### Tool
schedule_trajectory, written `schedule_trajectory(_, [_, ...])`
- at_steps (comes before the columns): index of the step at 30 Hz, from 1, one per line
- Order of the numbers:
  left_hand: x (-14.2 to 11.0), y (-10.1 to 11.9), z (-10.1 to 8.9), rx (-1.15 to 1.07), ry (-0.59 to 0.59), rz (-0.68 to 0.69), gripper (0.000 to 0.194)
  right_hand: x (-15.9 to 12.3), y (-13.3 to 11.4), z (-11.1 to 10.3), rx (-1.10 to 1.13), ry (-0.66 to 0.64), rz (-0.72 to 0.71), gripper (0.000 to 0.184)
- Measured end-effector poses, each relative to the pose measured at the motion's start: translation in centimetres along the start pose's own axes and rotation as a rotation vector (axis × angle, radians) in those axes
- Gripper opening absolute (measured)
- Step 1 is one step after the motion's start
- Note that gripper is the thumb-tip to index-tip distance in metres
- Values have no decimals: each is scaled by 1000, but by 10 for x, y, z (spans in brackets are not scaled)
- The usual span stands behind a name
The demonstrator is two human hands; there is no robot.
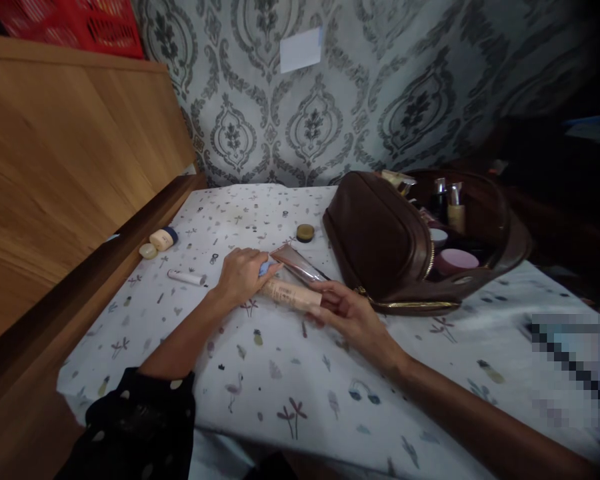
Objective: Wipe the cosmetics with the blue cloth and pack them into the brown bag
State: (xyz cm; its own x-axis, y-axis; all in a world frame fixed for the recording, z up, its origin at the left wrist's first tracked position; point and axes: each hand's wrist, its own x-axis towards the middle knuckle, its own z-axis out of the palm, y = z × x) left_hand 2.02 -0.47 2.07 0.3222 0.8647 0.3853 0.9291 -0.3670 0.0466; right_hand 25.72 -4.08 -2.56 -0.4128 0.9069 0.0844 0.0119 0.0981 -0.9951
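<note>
A beige cosmetic tube (pixel 293 295) with small print lies crosswise between my two hands, just over the table. The fingers of my right hand (pixel 350 315) are closed around its right end. My left hand (pixel 243 275) is curled over something small and light blue (pixel 266 268), whose kind I cannot make out, right against the tube's left end. Behind the tube, a shiny rose-gold tube (pixel 300 263) with a dark end lies on the cloth. A small round jar (pixel 305 233) with a dull yellow lid stands farther back.
At the right stands an unzipped brown bag (pixel 380 233) holding bottles and a pink round container (pixel 457 261). A white tube (pixel 187 277) and a cream jar with a dark blue band (pixel 163 239) lie at left on the patterned tablecloth (pixel 290 373). A wooden cabinet (pixel 80 140) borders the left.
</note>
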Motion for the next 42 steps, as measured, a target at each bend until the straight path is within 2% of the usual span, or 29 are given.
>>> schedule_trajectory(3, [-3, 12, -1, 36, 27, 50, 51, 2, 0, 0, 11, 26, -10, 49])
schedule_trajectory(6, [-10, 37, -1, 30, 12, 145, 51, -1, 1, 1, -119, 45, -116, 38])
schedule_trajectory(9, [-16, 60, -6, -33, -79, 208, 51, -7, 1, 3, -375, 73, -295, 23])
schedule_trajectory(11, [-17, 64, -13, -146, -174, 193, 50, -10, -1, 3, -531, 65, -392, 20])
schedule_trajectory(13, [-14, 56, -21, -309, -308, 147, 47, -12, -4, 1, -620, 43, -451, 19])
schedule_trajectory(17, [-4, 24, -29, -621, -558, 84, 46, -14, -10, -3, -711, 2, -523, 22])
schedule_trajectory(19, [-1, 12, -27, -728, -616, 63, 48, -15, -10, -5, -708, 5, -548, 23])
schedule_trajectory(21, [0, 7, -22, -789, -619, 37, 51, -14, -8, -6, -646, 32, -553, 24])
schedule_trajectory(23, [0, 10, -18, -827, -577, 7, 51, -12, -6, -6, -501, 89, -513, 27])
schedule_trajectory(26, [-2, 23, -15, -906, -469, -77, 49, -6, -4, -3, -180, 143, -337, 44])
schedule_trajectory(28, [-4, 33, -15, -948, -385, -153, 48, -2, -7, -1, -18, 100, -179, 48])
schedule_trajectory(32, [-10, 54, -15, -1001, -206, -259, 41, 0, -15, 7, 162, -27, 88, 56])
schedule_trajectory(34, [-14, 62, -13, -1029, -134, -280, 36, -1, -16, 13, 268, -51, 163, 62])
schedule_trajectory(37, [-20, 71, -8, -1058, -97, -280, 32, -2, -14, 18, 423, -32, 219, 61])
schedule_trajectory(39, [-22, 74, -4, -1090, -69, -273, 35, -2, -14, 19, 508, -30, 250, 61])
schedule_trajectory(42, [-22, 72, 0, -1244, -50, -267, 55, -3, -18, 16, 593, -88, 389, 57])
